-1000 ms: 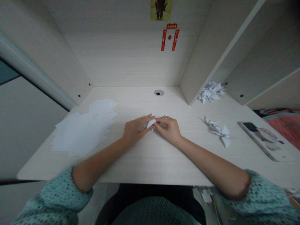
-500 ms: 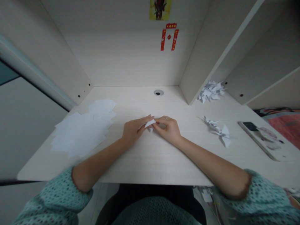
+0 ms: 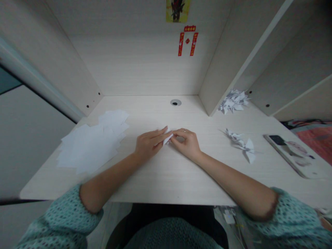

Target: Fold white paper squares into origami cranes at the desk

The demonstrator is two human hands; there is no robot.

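Between my two hands, over the middle of the desk (image 3: 155, 180), is a small folded piece of white paper (image 3: 167, 139). My left hand (image 3: 149, 142) grips its left side, the fingers lying across it and covering part of it. My right hand (image 3: 186, 141), with a ring on one finger, pinches its right edge between thumb and fingertips. The exact shape of the fold is hidden by the fingers. Nearest on the right lie several folded white paper cranes (image 3: 242, 144), close together. To the left, white paper sheets (image 3: 90, 145) are spread in an overlapping pile.
A heap of folded white paper (image 3: 233, 101) sits in the back right corner, behind an upright panel (image 3: 223, 69). A phone in a patterned case (image 3: 293, 154) lies at the right. A round cable hole (image 3: 175, 102) is set near the back wall.
The folded paper has tilted more upright between my hands. My left fingers have shifted, now lying over its left side. Everything else stays where it was.
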